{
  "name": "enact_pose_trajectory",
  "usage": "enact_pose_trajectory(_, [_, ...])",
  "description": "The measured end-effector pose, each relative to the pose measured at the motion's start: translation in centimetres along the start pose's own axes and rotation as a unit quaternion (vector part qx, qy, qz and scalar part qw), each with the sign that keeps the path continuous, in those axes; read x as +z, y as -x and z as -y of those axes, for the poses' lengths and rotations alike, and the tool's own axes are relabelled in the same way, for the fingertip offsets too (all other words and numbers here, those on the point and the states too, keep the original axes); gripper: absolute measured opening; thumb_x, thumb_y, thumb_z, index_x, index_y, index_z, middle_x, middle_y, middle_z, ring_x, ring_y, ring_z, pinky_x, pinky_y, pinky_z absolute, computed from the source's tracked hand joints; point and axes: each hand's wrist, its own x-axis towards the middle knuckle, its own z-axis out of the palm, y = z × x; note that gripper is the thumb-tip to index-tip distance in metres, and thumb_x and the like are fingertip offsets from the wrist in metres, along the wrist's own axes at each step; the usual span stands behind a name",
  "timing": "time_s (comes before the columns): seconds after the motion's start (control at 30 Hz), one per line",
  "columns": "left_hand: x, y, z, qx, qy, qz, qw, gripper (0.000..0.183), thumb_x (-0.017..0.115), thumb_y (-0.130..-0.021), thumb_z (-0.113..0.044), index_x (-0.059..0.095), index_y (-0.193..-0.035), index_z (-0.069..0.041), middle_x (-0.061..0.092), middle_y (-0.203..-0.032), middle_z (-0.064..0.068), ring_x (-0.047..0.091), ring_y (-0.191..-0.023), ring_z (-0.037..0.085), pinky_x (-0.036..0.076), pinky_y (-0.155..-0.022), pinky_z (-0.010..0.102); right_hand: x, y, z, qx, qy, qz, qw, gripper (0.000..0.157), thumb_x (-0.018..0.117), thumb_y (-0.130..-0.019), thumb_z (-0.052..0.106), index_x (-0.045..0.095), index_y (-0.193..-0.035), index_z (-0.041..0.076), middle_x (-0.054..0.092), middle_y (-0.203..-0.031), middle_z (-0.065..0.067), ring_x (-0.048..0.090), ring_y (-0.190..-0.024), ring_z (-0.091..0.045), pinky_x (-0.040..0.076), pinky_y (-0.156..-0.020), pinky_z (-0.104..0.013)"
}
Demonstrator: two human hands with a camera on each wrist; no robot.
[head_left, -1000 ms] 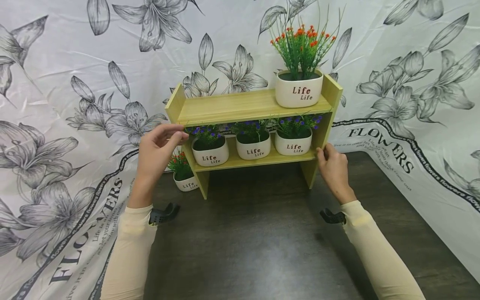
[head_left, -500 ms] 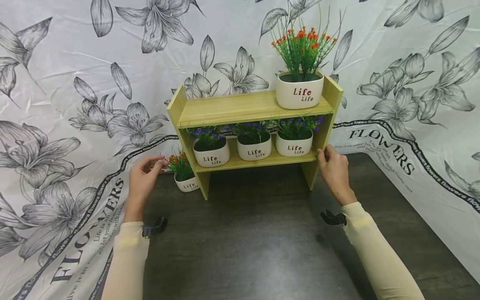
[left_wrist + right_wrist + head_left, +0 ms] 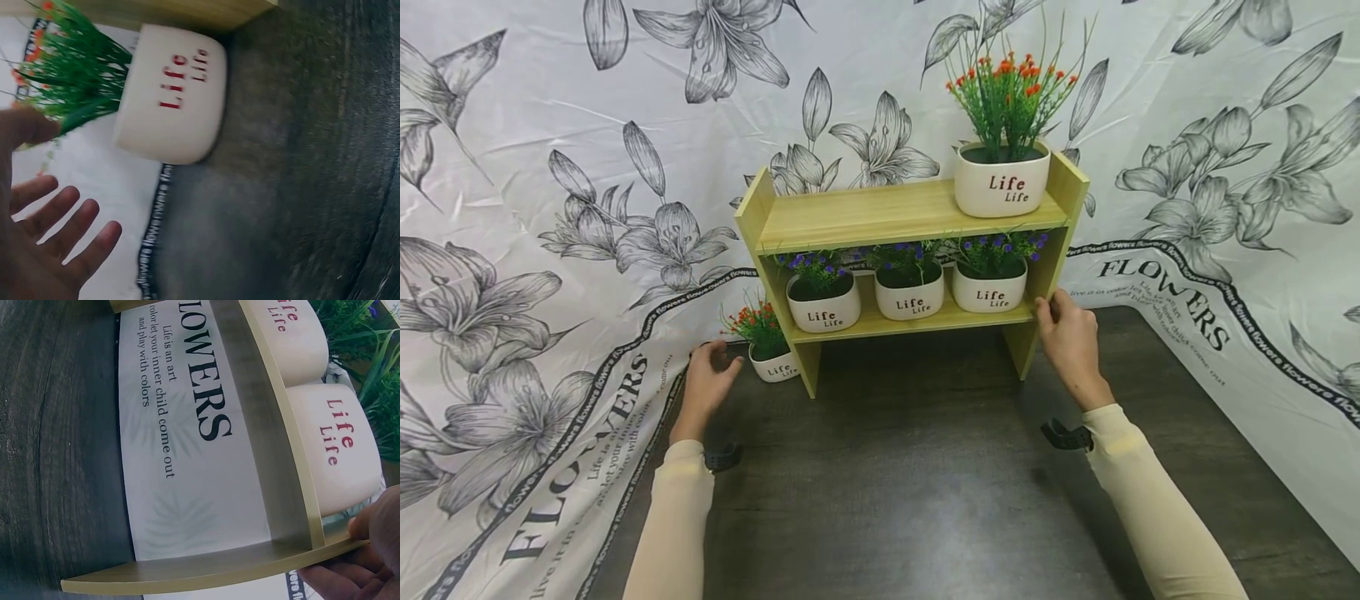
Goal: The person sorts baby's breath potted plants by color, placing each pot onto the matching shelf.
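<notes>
My left hand (image 3: 706, 385) is just left of a white pot with orange flowers (image 3: 775, 367) that stands on the table beside the shelf. In the left wrist view its fingers (image 3: 94, 250) are spread, the thumb is close to the green leaves, and the palm holds nothing. My right hand (image 3: 1070, 342) pinches the right side panel of the small wooden shelf (image 3: 850, 212), thumb on the inner face and fingers outside, as the right wrist view shows. Near that thumb sits a white pot with purple flowers (image 3: 337, 450) on the lower board.
Two more purple-flowered pots, the left one (image 3: 822, 312) and the middle one (image 3: 910, 298), share the lower board. Another orange-flowered pot (image 3: 1002, 185) stands at the upper board's right end. Floral cloth (image 3: 625, 167) hangs behind the dark table (image 3: 895, 492).
My left hand has come down from the shelf's upper left side to beside the orange-flowered pot on the table. The right hand keeps its grip on the shelf, and the pots stay put.
</notes>
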Motion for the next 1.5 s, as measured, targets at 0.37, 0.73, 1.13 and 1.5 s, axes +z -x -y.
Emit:
enact_pose_trajectory(0.37, [2.6, -1.6, 0.3, -0.081, 0.106, 0.127, 0.9829, 0.12, 0.076, -0.1, -0.039, -0.019, -0.17, -0.013, -0.007, -0.18, 0.018, 0.002, -0.167, 0.044, 0.019, -0.13, 0.068, 0.1, 0.0, 0.0, 0.004, 0.004, 0.001, 1.0, 0.022, 0.063, -0.107, 0.01, 0.063, -0.089, -0.003, 0.064, -0.064, -0.018, 0.052, -0.051, -0.03, 0.037, -0.051, -0.037])
enact_pose_trajectory(0.73, [5.5, -2.3, -0.1, -0.088, 0.139, 0.093, 0.982, 0.115, 0.083, -0.093, -0.027, 0.0, -0.169, -0.008, 0.016, -0.172, 0.027, 0.018, -0.162, 0.044, 0.021, -0.133, 0.059, 0.2, 0.0, -0.1, 0.0, 0.003, 0.0, 1.0, 0.02, 0.063, -0.106, 0.009, 0.065, -0.092, -0.004, 0.066, -0.067, -0.021, 0.055, -0.054, -0.034, 0.04, -0.053, -0.043])
enact_pose_trajectory(1.13, [7.3, -1.7, 0.1, -0.084, 0.167, 0.104, 0.977, 0.114, 0.085, -0.089, -0.022, 0.005, -0.169, -0.007, 0.022, -0.169, 0.028, 0.029, -0.156, 0.044, 0.026, -0.131, 0.058, 0.2, 0.0, -0.1, 0.003, 0.007, 0.005, 1.0, 0.02, 0.063, -0.107, 0.01, 0.065, -0.092, -0.004, 0.068, -0.069, -0.021, 0.055, -0.054, -0.032, 0.041, -0.054, -0.043])
enact_pose_trajectory(1.5, [8.0, -1.2, 1.1, -0.084, 0.178, 0.084, 0.9769, 0.114, 0.086, -0.09, -0.023, 0.007, -0.17, -0.009, 0.032, -0.168, 0.025, 0.038, -0.151, 0.041, 0.03, -0.128, 0.055, 0.3, 0.0, -0.2, 0.01, 0.004, 0.0, 1.0, 0.02, 0.064, -0.106, 0.01, 0.065, -0.092, -0.004, 0.069, -0.069, -0.021, 0.059, -0.057, -0.037, 0.044, -0.056, -0.051])
